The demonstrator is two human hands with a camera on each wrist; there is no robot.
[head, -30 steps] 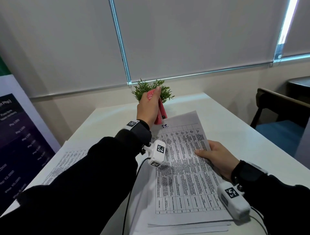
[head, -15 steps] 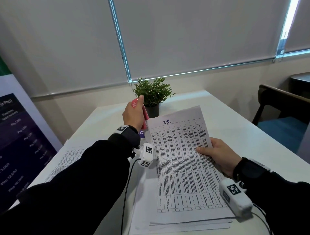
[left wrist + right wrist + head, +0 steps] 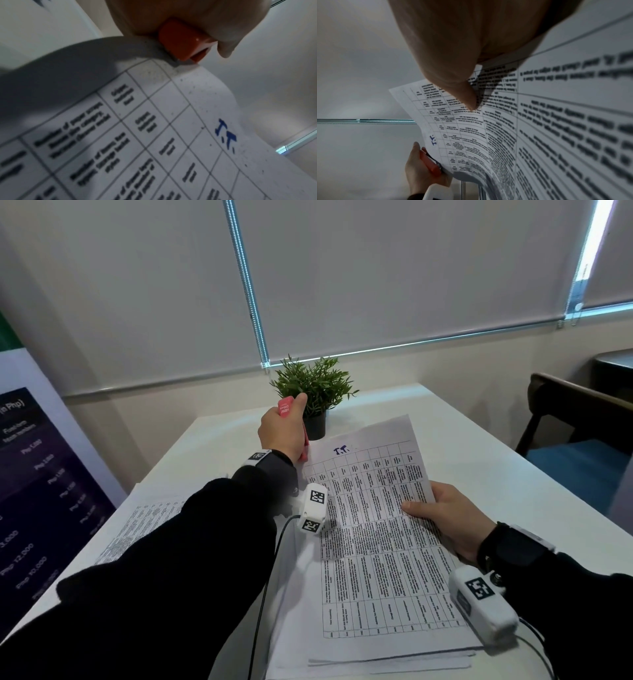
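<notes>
The left hand (image 3: pixel 279 429) is closed round a red stapler (image 3: pixel 285 408), thumb up at its top end; the stapler stands nearly upright, and its lower end sits on the far left corner of the paper (image 3: pixel 373 525); whether the corner is inside its mouth cannot be told. The right hand (image 3: pixel 445 518) pinches the paper's right edge, thumb on the printed side and fingers underneath. The paper is printed with a table of small text and has a blue handwritten mark near its far edge; its far end is lifted and curved, while its near end lies on more sheets on the white table (image 3: pixel 496 460). 1 potted plant (image 3: pixel 313 386) stands just behind the left hand; another printed sheet (image 3: pixel 144 518) lies on the table's left side, partly under the left sleeve; 1 chair (image 3: pixel 575 419) stands to the right.
</notes>
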